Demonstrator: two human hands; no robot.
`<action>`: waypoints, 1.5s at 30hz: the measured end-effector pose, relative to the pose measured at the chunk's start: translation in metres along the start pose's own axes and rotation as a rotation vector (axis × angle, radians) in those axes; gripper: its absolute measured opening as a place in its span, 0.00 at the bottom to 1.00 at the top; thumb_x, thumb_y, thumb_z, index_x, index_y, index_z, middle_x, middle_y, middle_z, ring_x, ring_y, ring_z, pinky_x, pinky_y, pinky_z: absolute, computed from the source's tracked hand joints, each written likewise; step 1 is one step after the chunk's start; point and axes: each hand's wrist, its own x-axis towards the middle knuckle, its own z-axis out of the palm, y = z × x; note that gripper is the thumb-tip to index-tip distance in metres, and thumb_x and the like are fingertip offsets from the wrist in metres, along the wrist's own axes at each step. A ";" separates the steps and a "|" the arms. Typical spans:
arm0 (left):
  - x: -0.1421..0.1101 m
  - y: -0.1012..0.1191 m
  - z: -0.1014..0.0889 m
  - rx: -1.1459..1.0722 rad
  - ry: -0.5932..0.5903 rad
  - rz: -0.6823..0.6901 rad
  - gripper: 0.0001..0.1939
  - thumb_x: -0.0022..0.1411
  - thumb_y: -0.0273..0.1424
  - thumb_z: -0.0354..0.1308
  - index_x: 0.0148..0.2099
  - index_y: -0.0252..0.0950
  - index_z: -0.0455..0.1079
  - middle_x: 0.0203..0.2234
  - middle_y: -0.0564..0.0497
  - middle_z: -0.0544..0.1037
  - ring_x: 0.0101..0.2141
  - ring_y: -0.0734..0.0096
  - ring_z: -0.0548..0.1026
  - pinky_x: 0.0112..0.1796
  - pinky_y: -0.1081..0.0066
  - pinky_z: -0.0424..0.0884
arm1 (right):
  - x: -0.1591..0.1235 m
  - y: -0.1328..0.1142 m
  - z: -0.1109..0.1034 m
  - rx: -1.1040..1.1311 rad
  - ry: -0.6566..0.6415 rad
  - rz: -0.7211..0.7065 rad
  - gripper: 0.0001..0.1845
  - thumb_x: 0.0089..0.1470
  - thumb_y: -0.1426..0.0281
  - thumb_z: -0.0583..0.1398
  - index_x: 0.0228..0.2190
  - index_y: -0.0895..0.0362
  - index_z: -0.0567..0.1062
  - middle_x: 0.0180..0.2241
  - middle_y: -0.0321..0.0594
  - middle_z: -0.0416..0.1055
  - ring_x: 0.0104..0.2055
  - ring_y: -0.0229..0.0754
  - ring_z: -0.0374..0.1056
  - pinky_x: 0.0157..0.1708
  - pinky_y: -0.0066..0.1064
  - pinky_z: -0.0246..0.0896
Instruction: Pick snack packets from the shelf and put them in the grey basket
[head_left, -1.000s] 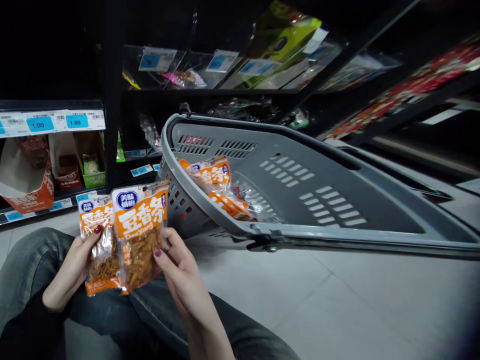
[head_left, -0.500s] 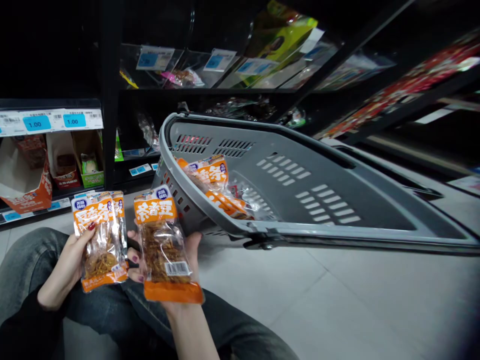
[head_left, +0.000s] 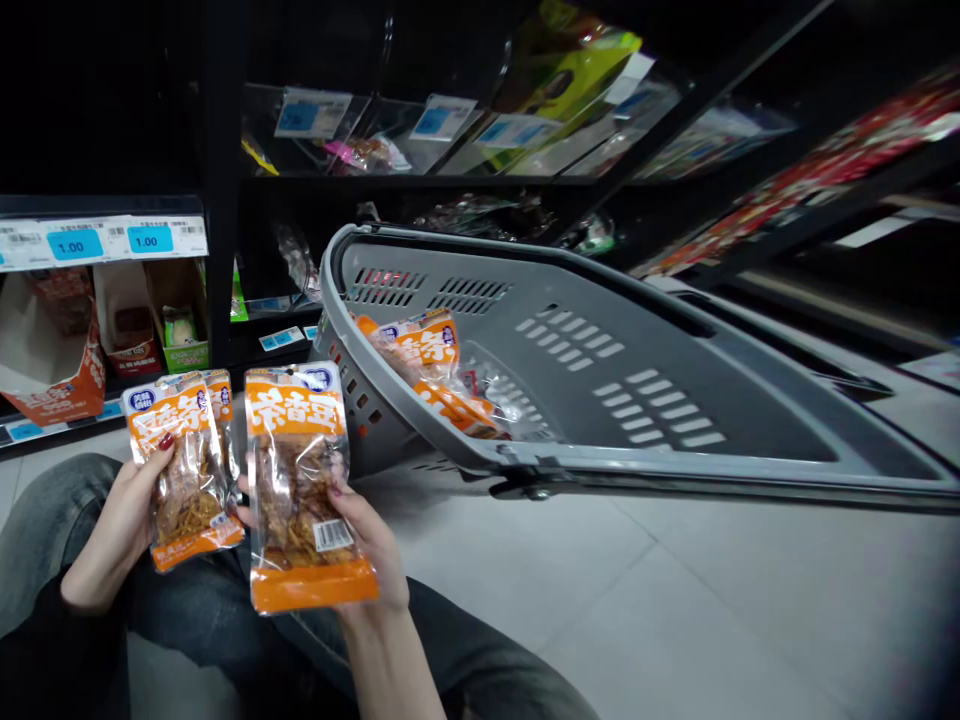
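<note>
My left hand (head_left: 112,530) is closed on at least two overlapping orange-and-clear snack packets (head_left: 187,480), its thumb across the front. Brownish shredded food shows through their windows. Just to the right, my right hand (head_left: 382,550) grips another such snack packet (head_left: 296,500) by its right side, thumb in front. This one stands nearly upright, with a white barcode near its bottom; its printing reads mirrored. Both hands are above my lap. Beyond them, a tilted grey shopping basket (head_left: 660,345) contains several similar packets (head_left: 427,345).
At the left, a black shelf carries price labels (head_left: 75,243) above open cardboard boxes (head_left: 56,370) with small packets inside. More shelving with bagged goods (head_left: 555,90) rises behind the basket. Pale floor tiles (head_left: 600,590) lie at the lower right.
The packet in my right hand has shifted left and turned more upright, and my right thumb now lies over its front. My left hand with its packets has moved slightly left and up.
</note>
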 end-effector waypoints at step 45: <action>-0.013 -0.026 -0.001 -0.222 -0.114 -0.079 0.09 0.51 0.32 0.61 0.37 0.39 0.72 0.34 0.50 0.81 0.43 0.60 0.75 0.42 0.66 0.72 | 0.004 0.022 0.016 -0.806 0.093 -0.301 0.11 0.58 0.64 0.52 0.29 0.57 0.69 0.27 0.37 0.67 0.30 0.39 0.61 0.31 0.28 0.54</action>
